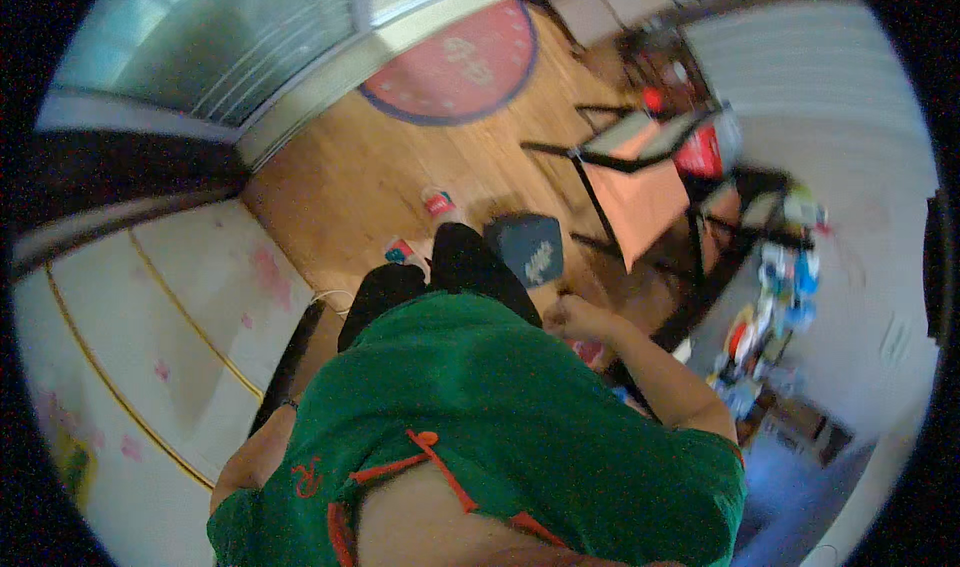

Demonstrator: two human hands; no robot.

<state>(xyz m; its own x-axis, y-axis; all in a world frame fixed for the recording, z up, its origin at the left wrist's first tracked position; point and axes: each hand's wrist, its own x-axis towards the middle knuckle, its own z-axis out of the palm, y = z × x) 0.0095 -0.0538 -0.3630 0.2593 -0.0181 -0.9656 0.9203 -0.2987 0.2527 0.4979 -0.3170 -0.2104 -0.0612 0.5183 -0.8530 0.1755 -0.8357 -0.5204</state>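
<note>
My right hand (568, 317) hangs in front of my right side, its fingers curled inward and partly smeared. Whatever they may hold cannot be made out. A dark grey stool (522, 247) with a pale mark on its top stands on the floor just beyond that hand. Below my right forearm, a red thing (590, 352) shows in part. On the left my forearm (262, 442) hangs down with a dark band at the wrist; the hand itself is hidden behind my green shirt.
A folding chair with an orange seat (635, 202) stands to the right. Beyond it, a cluttered surface (715, 347) carries packets and boxes. A red half-round mat (460, 62) lies by the glass sliding door (230, 47). White gold-trimmed panels (190, 337) line the left; the floor (340, 182) is wooden.
</note>
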